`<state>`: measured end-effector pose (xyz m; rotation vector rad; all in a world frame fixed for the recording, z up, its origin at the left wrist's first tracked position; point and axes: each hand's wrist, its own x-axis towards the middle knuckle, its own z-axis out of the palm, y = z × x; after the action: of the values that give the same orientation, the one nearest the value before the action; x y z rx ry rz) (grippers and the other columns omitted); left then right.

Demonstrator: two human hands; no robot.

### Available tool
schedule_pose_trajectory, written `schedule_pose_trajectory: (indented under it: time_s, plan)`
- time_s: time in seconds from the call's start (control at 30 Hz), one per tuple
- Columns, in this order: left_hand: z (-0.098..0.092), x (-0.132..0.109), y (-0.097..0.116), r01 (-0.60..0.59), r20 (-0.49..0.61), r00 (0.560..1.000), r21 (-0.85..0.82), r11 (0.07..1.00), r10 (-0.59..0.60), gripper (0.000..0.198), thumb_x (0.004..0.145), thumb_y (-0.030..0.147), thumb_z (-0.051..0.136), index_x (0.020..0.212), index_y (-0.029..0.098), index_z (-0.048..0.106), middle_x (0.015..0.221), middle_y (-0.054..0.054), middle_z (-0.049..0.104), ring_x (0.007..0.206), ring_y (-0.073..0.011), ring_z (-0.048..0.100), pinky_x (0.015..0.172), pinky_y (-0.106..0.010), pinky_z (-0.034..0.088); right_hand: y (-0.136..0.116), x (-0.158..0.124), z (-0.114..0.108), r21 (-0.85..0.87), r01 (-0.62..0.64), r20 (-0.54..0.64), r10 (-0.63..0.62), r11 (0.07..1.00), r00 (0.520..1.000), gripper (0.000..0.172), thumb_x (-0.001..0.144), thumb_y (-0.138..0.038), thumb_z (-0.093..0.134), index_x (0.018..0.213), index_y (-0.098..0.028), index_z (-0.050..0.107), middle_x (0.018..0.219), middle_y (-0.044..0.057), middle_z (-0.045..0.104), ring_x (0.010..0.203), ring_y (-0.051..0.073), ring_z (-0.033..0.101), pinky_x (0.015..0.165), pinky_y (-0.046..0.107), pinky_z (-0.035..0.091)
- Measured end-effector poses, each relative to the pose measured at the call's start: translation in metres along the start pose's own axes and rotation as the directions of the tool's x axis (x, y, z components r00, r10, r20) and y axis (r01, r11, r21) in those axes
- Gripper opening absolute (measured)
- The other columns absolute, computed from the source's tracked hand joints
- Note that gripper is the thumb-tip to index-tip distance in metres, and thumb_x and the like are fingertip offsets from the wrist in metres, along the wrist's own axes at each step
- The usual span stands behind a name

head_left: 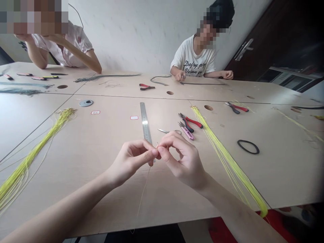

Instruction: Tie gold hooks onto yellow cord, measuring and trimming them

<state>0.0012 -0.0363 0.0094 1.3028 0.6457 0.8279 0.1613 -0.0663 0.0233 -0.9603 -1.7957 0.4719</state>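
My left hand (134, 157) and my right hand (183, 157) meet fingertip to fingertip above the table. Pinched in my left fingers is a thin yellow cord (143, 190), its free length trailing down toward the table's front edge. A tiny shiny loop (157, 145) pokes up between the fingertips, and my right thumb and forefinger close on it; its exact kind is too small to make out. Just behind my hands lie a steel ruler (144, 119) and small scissors (164, 131), partly covered by my right hand.
Pink thread snips (187, 131) and red-and-black pliers (193, 122) lie beyond my right hand. Yellow cord bundles stretch along the right (227, 158) and left (32, 157). A black ring (248, 147) lies farther right. Two people (194, 60) sit across the table (101, 128).
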Motion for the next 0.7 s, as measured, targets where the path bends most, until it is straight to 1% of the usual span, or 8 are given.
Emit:
schedule_pose_trajectory:
  time_s: [0.07, 0.17, 0.23, 0.33, 0.43, 0.53, 0.63, 0.7]
  plan:
    - [0.001, -0.001, 0.003, 0.023, -0.013, 1.0, 0.053, 0.998, -0.023, 0.023, 0.079, 0.034, 0.061, 0.064, 0.016, 0.061, 0.061, 0.0, 0.055, 0.063, -0.0125, 0.051, 0.062, -0.027, 0.041, 0.002, 0.0, 0.0, -0.029, 0.007, 0.022, -0.006, 1.0, 1.0, 0.016, 0.084, -0.013, 0.049, 0.071, -0.02, 0.052, 0.069, -0.001, 0.053, 0.068, 0.013, 0.05, 0.062, 0.029, 0.044]
    - [0.003, -0.002, 0.007, 0.07, -0.057, 0.996, 0.17, 0.983, -0.061, 0.025, 0.079, 0.037, 0.06, 0.065, 0.016, 0.059, 0.064, 0.0, 0.057, 0.065, -0.0133, 0.053, 0.065, -0.026, 0.042, 0.007, 0.0, 0.0, -0.077, 0.05, 0.05, -0.046, 0.996, 0.998, 0.015, 0.084, -0.012, 0.047, 0.072, -0.019, 0.051, 0.07, 0.0, 0.052, 0.068, 0.012, 0.05, 0.062, 0.028, 0.043]
    - [0.004, -0.002, 0.009, 0.103, -0.1, 0.992, 0.257, 0.961, -0.08, 0.025, 0.079, 0.038, 0.059, 0.068, 0.016, 0.06, 0.066, 0.0, 0.058, 0.065, -0.0131, 0.053, 0.063, -0.025, 0.041, 0.011, 0.0, 0.001, -0.128, 0.069, 0.061, -0.062, 0.989, 0.996, 0.014, 0.084, -0.012, 0.047, 0.072, -0.018, 0.05, 0.072, 0.0, 0.051, 0.068, 0.012, 0.05, 0.062, 0.028, 0.043]
    - [0.004, -0.001, 0.009, 0.132, -0.147, 0.986, 0.36, 0.923, -0.084, 0.025, 0.08, 0.041, 0.056, 0.071, 0.018, 0.062, 0.066, 0.001, 0.058, 0.061, -0.012, 0.051, 0.056, -0.023, 0.037, 0.016, 0.001, 0.002, -0.198, 0.069, 0.084, -0.053, 0.978, 0.995, 0.012, 0.084, -0.013, 0.048, 0.073, -0.018, 0.05, 0.073, 0.002, 0.052, 0.07, 0.013, 0.051, 0.063, 0.028, 0.044]
    - [0.003, 0.0, 0.009, 0.137, -0.157, 0.985, 0.448, 0.883, -0.073, 0.025, 0.081, 0.041, 0.054, 0.072, 0.019, 0.063, 0.065, 0.001, 0.058, 0.058, -0.0113, 0.05, 0.053, -0.023, 0.035, 0.019, 0.002, 0.002, -0.239, 0.068, 0.097, -0.045, 0.969, 0.994, 0.012, 0.083, -0.013, 0.047, 0.072, -0.018, 0.049, 0.073, 0.002, 0.052, 0.071, 0.014, 0.051, 0.065, 0.029, 0.044]
    - [0.001, 0.001, 0.008, 0.142, -0.165, 0.984, 0.517, 0.844, -0.065, 0.025, 0.081, 0.04, 0.053, 0.074, 0.019, 0.064, 0.065, 0.001, 0.06, 0.06, -0.0124, 0.051, 0.056, -0.024, 0.035, 0.021, 0.002, 0.002, -0.269, 0.063, 0.103, -0.036, 0.961, 0.994, 0.012, 0.082, -0.012, 0.046, 0.072, -0.018, 0.049, 0.074, 0.003, 0.052, 0.071, 0.015, 0.051, 0.065, 0.03, 0.045]
    - [0.0, 0.003, 0.007, 0.122, -0.14, 0.989, 0.541, 0.832, -0.053, 0.024, 0.082, 0.038, 0.052, 0.073, 0.019, 0.064, 0.066, 0.001, 0.06, 0.064, -0.0132, 0.052, 0.06, -0.025, 0.036, 0.022, 0.003, 0.002, -0.273, 0.067, 0.118, -0.036, 0.96, 0.992, 0.012, 0.082, -0.012, 0.045, 0.072, -0.017, 0.05, 0.073, 0.003, 0.053, 0.071, 0.015, 0.052, 0.066, 0.03, 0.045]
    - [-0.001, 0.003, 0.006, 0.104, -0.122, 0.991, 0.543, 0.833, -0.044, 0.024, 0.082, 0.037, 0.051, 0.072, 0.018, 0.063, 0.064, 0.001, 0.059, 0.062, -0.0129, 0.051, 0.059, -0.025, 0.036, 0.022, 0.003, 0.002, -0.27, 0.07, 0.127, -0.037, 0.96, 0.991, 0.012, 0.082, -0.013, 0.045, 0.072, -0.017, 0.051, 0.073, 0.004, 0.053, 0.071, 0.015, 0.052, 0.067, 0.03, 0.045]
